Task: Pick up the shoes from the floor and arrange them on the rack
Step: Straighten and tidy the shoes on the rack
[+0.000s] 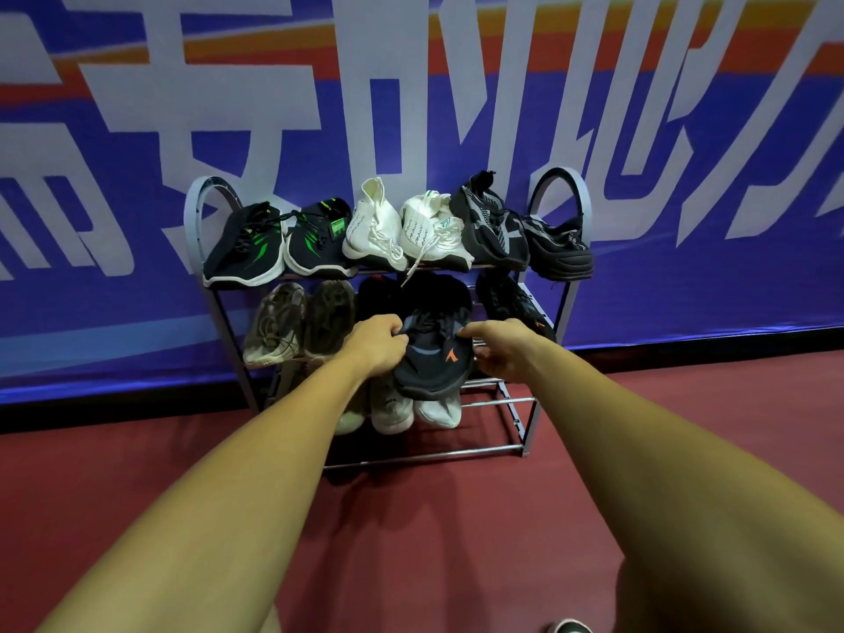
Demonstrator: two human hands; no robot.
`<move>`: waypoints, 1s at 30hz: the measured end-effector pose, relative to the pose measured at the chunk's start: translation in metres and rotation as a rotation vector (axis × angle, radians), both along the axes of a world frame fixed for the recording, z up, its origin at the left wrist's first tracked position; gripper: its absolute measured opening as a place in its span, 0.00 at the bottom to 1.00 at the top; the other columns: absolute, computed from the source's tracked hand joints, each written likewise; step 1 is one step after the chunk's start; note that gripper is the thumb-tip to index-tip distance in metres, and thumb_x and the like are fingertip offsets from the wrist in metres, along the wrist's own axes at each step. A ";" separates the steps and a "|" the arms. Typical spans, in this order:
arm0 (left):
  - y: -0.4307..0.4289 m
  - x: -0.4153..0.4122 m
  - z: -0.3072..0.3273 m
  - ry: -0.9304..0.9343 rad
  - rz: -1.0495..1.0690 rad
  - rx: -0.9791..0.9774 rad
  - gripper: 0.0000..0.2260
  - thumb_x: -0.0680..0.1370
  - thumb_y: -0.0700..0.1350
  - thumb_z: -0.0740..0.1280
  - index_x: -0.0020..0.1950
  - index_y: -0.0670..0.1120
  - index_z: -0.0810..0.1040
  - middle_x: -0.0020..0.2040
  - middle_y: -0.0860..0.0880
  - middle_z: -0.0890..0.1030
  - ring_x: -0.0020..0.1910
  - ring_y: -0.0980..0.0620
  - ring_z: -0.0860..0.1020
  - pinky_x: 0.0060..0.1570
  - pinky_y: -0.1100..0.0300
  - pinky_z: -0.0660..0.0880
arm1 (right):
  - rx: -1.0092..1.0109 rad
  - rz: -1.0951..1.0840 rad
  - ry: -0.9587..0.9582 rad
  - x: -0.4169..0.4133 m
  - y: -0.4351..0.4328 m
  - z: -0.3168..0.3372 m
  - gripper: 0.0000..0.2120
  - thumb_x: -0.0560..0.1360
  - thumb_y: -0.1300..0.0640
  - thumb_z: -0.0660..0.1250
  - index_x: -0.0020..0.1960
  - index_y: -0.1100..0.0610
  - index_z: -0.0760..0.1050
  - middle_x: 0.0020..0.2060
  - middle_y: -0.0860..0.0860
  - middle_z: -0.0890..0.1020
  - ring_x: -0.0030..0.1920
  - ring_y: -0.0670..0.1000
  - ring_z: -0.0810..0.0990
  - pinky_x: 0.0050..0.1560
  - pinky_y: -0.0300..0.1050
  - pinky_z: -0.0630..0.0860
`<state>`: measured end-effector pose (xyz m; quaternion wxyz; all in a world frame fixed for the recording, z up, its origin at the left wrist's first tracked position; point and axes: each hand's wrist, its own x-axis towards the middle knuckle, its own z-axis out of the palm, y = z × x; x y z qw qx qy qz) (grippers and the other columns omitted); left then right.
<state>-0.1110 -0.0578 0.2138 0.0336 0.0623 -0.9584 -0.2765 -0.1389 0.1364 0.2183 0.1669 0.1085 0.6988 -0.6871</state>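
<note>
A black sneaker with an orange mark (434, 363) hangs in front of the middle shelf of the grey metal shoe rack (555, 285). My left hand (377, 342) grips its left side near the collar. My right hand (495, 347) pinches its right side. The top shelf carries a black-and-green pair (278, 242), a white pair (406, 230) and a black-and-grey pair (520, 233). On the middle shelf sit a beige pair (297, 319) at the left and a black shoe (511, 303) at the right. White shoes (413, 411) lie on the bottom shelf.
The rack stands against a blue banner wall (137, 130) with large white characters. Red floor (411, 541) stretches in front of it. Bare chrome bars (498, 399) show on the right of the bottom shelf. A shoe tip (568, 625) peeks in at the lower edge.
</note>
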 end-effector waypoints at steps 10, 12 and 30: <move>0.038 -0.025 -0.002 0.078 0.117 0.140 0.04 0.79 0.47 0.64 0.47 0.49 0.76 0.50 0.43 0.78 0.50 0.40 0.76 0.47 0.56 0.70 | 0.233 0.144 -0.126 0.006 0.024 0.005 0.09 0.80 0.56 0.66 0.41 0.57 0.73 0.35 0.52 0.76 0.32 0.48 0.74 0.32 0.39 0.69; 0.048 -0.028 -0.003 0.063 0.150 0.151 0.09 0.79 0.47 0.64 0.57 0.48 0.79 0.59 0.42 0.79 0.57 0.38 0.77 0.51 0.56 0.70 | 0.319 0.209 -0.216 0.009 0.028 0.004 0.14 0.82 0.51 0.61 0.40 0.56 0.72 0.32 0.51 0.77 0.32 0.47 0.73 0.31 0.37 0.68; 0.075 -0.058 -0.022 -0.101 -0.030 0.255 0.21 0.74 0.47 0.69 0.67 0.49 0.78 0.60 0.46 0.82 0.58 0.46 0.80 0.57 0.61 0.74 | 0.167 -0.059 -0.146 -0.043 0.033 -0.021 0.05 0.84 0.61 0.58 0.48 0.56 0.68 0.38 0.52 0.71 0.33 0.46 0.69 0.32 0.38 0.67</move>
